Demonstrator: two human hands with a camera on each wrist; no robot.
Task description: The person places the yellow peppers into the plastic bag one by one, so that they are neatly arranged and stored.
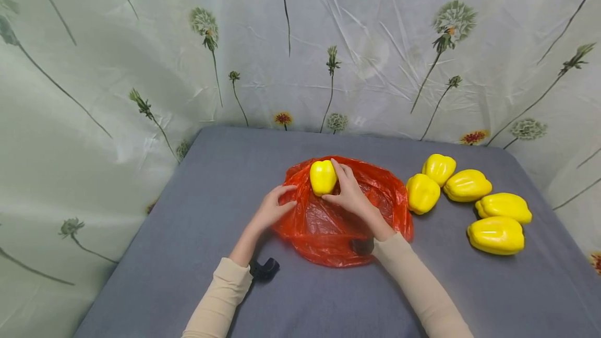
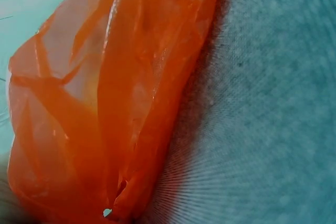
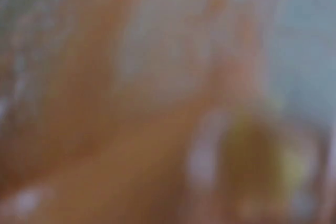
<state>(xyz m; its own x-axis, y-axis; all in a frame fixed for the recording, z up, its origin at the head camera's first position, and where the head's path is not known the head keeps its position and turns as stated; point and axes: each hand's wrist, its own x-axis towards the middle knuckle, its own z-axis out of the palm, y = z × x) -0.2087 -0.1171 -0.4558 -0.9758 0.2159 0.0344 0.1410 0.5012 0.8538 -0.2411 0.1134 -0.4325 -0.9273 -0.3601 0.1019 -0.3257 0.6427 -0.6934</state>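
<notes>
A red plastic bag [image 1: 324, 252] lies with its mouth spread wide on the grey cloth. My left hand [image 1: 271, 208] grips its left rim, thumb and fingers curved around the film. Over the bag's opening, near its far left side, my right hand [image 1: 352, 194] holds a yellow bell pepper [image 1: 322, 177] between thumb and fingers. The left wrist view is mostly filled by the bag's crumpled, translucent wall [image 2: 142, 77], with a faint yellow patch behind it. In the blurred right wrist view, the pepper [image 3: 254, 161] is a yellow smear at lower right.
Several yellow bell peppers [image 1: 496, 235] lie grouped right of the bag, the nearest one [image 1: 423, 193] right beside its rim. A dark wrist-worn device [image 1: 265, 270] shows by the left cuff. Behind the grey-covered table [image 1: 225, 171] hangs a dandelion-print curtain [image 1: 291, 82].
</notes>
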